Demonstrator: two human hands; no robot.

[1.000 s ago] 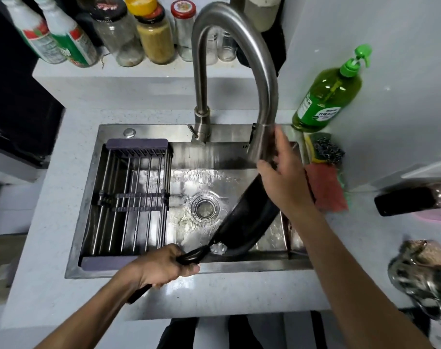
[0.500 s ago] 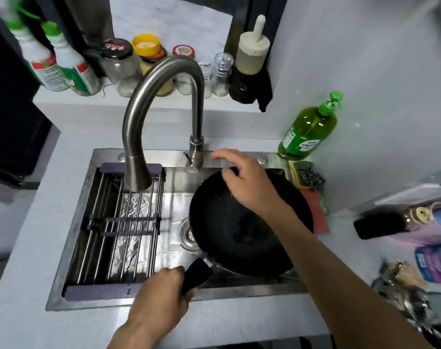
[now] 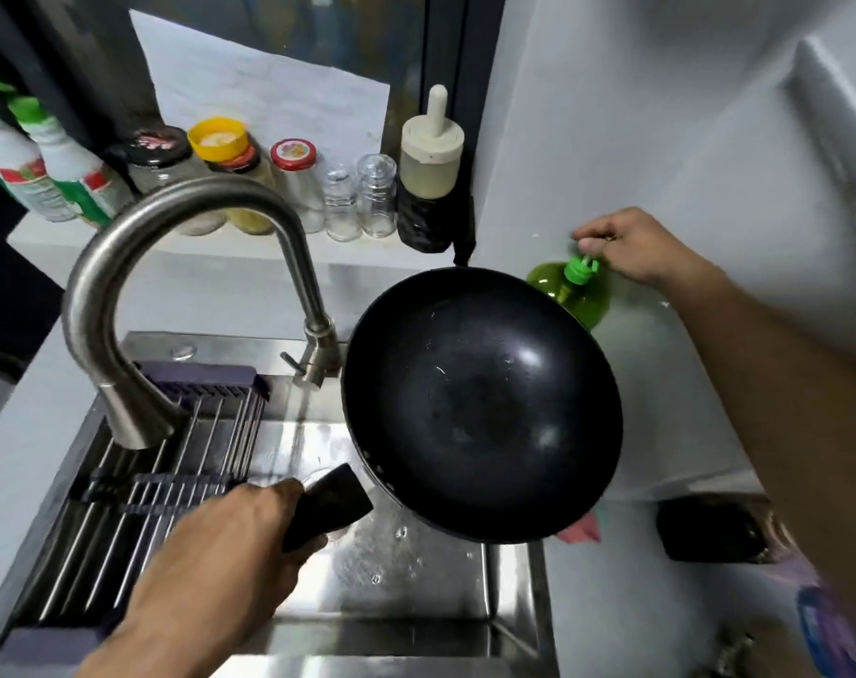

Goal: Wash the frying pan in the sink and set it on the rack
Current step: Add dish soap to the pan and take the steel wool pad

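The left hand enters from the lower left, back of the hand up, its fingers curled round the black handle of the frying pan — thumb side toward the pan, wrist roughly straight with the forearm. The right arm stretches from the lower right edge up and across, elbow out of view. The right hand is at the green pump top of the soap bottle — fingers bent down over it, knuckles uppermost.

The head camera looks steeply down, close over the sink, facing the back wall.
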